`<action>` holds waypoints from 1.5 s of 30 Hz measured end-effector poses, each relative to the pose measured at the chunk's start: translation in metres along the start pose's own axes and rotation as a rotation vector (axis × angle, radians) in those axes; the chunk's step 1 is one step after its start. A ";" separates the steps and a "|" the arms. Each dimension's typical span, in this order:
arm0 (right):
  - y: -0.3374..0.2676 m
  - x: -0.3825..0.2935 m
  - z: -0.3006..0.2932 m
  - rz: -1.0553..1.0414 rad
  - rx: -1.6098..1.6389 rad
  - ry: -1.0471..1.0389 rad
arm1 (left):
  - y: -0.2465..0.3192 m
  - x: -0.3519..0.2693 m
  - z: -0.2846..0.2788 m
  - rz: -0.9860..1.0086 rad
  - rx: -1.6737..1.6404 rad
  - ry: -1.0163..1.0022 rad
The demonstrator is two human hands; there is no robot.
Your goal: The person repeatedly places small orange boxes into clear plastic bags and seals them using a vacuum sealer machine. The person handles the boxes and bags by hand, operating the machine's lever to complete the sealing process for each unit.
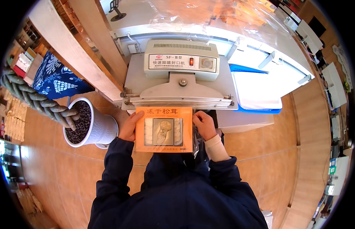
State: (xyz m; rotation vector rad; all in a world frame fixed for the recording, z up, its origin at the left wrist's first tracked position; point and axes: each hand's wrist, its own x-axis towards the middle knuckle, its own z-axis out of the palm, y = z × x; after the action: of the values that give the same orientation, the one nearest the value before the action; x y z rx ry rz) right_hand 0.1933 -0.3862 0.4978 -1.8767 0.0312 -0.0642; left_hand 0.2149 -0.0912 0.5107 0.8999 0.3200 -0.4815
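An orange package with a windowed picture panel (163, 130), in a clear plastic bag, lies between my hands at the front edge of a foot-operated impulse sealer (181, 61). My left hand (130, 126) grips the package's left edge, thumb on its upper corner. At the upper right, my right hand (204, 123) pinches the clear plastic beside the box. The top of the package is against or just in front of the sealer's long jaws (177, 100); whether plastic lies between them cannot be told. A red switch (191, 61) on the sealer is lit.
Right of the sealer, a white tray (256, 88) rests on a blue tray (247, 68). A cardboard box (246, 122) is below them. At left stand a white pot (101, 130) with a braided trunk (37, 100) and wooden posts (77, 43). Clear plastic film (223, 17) covers the counter behind.
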 end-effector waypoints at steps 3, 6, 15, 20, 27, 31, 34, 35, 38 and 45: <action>-0.001 -0.004 0.000 -0.036 -0.003 -0.025 | 0.000 -0.004 -0.006 0.011 0.040 0.011; -0.003 -0.017 0.004 -0.035 0.004 -0.038 | 0.002 -0.020 -0.004 0.037 0.053 -0.044; -0.018 -0.056 -0.014 0.095 0.180 -0.100 | -0.017 -0.057 -0.017 0.160 0.086 -0.112; -0.034 -0.063 -0.022 0.111 0.223 -0.143 | -0.028 -0.076 -0.017 0.196 0.075 -0.134; -0.058 -0.061 -0.012 0.013 0.175 -0.102 | -0.037 -0.086 -0.022 0.236 0.049 -0.219; -0.062 -0.042 0.004 -0.126 -0.054 -0.138 | -0.019 -0.098 -0.039 0.314 0.097 -0.211; -0.087 -0.025 0.045 -0.359 -0.263 -0.232 | -0.018 -0.107 -0.060 0.362 0.142 -0.185; -0.089 -0.018 0.061 -0.514 -0.377 -0.223 | -0.020 -0.111 -0.069 0.365 0.136 -0.162; -0.093 -0.002 0.106 -0.584 -0.553 -0.365 | -0.028 -0.123 -0.093 0.377 0.097 -0.091; -0.073 0.027 0.145 -0.523 -0.507 -0.297 | -0.026 -0.129 -0.125 0.360 0.041 0.004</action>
State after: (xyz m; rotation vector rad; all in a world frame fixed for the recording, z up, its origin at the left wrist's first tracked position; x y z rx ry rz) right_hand 0.2282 -0.2279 0.5249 -2.3365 -0.7065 -0.1456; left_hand 0.0834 0.0308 0.4795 0.9743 0.1469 -0.1540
